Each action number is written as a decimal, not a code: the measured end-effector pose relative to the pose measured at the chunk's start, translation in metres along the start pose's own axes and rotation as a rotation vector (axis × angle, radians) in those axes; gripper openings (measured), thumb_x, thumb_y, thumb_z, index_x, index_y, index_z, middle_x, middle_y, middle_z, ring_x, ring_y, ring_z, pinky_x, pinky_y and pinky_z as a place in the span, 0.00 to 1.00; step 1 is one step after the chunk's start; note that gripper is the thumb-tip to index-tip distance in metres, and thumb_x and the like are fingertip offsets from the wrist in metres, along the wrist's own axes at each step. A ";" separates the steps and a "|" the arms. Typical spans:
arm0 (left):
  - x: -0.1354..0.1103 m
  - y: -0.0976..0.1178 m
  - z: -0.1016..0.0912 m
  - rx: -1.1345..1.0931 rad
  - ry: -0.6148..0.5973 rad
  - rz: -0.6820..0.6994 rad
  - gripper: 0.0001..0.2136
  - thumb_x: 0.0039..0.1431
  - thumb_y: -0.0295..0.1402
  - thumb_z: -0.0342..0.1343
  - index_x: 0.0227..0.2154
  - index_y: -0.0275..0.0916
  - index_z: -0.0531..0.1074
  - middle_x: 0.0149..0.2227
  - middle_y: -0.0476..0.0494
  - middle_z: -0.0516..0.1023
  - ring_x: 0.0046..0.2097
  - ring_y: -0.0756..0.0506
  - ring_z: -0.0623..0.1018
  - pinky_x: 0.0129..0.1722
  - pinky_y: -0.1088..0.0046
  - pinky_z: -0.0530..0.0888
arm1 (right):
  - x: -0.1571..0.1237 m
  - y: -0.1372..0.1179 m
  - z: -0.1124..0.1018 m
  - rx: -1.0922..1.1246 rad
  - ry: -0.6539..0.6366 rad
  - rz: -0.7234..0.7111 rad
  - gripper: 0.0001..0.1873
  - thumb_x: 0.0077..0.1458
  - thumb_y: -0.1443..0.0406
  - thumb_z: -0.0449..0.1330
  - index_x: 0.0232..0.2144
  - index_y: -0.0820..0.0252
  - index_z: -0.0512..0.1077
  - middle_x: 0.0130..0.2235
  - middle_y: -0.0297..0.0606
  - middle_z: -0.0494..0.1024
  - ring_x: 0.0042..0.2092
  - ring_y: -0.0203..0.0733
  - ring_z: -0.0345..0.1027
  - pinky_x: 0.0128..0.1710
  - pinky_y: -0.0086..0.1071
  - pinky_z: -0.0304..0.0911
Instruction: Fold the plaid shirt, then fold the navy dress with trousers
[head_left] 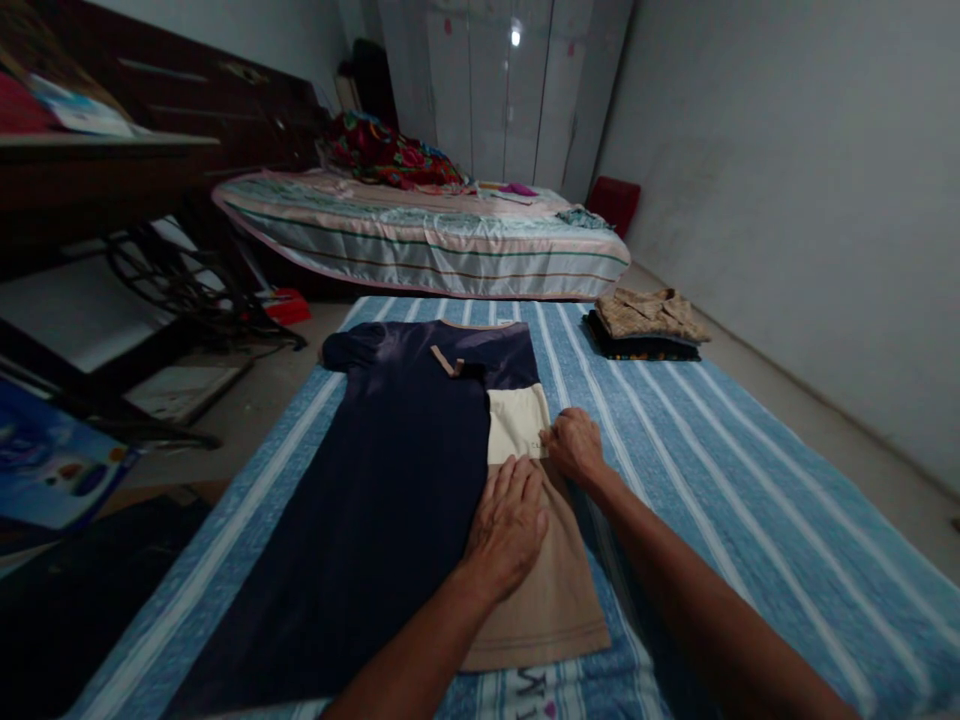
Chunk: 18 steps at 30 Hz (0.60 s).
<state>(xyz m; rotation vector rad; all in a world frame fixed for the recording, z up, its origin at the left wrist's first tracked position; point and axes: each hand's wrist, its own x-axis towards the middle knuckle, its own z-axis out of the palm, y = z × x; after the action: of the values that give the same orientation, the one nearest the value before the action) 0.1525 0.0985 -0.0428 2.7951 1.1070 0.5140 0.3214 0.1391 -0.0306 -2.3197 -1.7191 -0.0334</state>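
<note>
A dark navy T-shirt [405, 480] lies spread on the striped bed cover, with its right side folded inward. That folded part shows a cream band [516, 415] above a tan panel [547, 610]. My left hand [510, 520] rests flat on the tan panel, fingers stretched out. At the folded edge, beside the cream band, my right hand [574, 442] has its fingers curled and closed on the T-shirt's cloth. A short tan strip of trim [448, 362] shows near the neckline.
Folded clothes [649, 322] are stacked at the far right of the blue striped cover [720, 470]. Behind stands another bed [420, 240] with a red flowered blanket [390, 150]. A table with an iron treadle base [172, 270] is on the left, a wall on the right.
</note>
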 end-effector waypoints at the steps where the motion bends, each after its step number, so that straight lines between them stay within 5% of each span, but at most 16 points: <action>1: 0.000 0.000 -0.001 -0.002 -0.006 0.001 0.22 0.58 0.33 0.48 0.56 0.35 0.60 0.60 0.37 0.61 0.63 0.39 0.56 0.60 0.57 0.59 | -0.001 0.000 0.000 0.003 0.008 0.003 0.13 0.56 0.58 0.54 0.29 0.60 0.72 0.42 0.44 0.72 0.47 0.46 0.59 0.45 0.36 0.50; 18: 0.003 0.002 -0.003 -0.002 -0.073 -0.009 0.22 0.60 0.36 0.46 0.57 0.34 0.60 0.63 0.39 0.57 0.64 0.39 0.53 0.61 0.59 0.55 | -0.036 0.012 -0.005 -0.005 0.077 -0.035 0.17 0.58 0.54 0.52 0.40 0.61 0.68 0.43 0.45 0.70 0.48 0.48 0.58 0.47 0.38 0.49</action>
<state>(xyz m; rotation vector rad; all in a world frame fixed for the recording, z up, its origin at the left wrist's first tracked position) 0.1550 0.0985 -0.0386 2.7817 1.1023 0.4084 0.3225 0.1011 -0.0345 -2.2613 -1.7236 -0.1315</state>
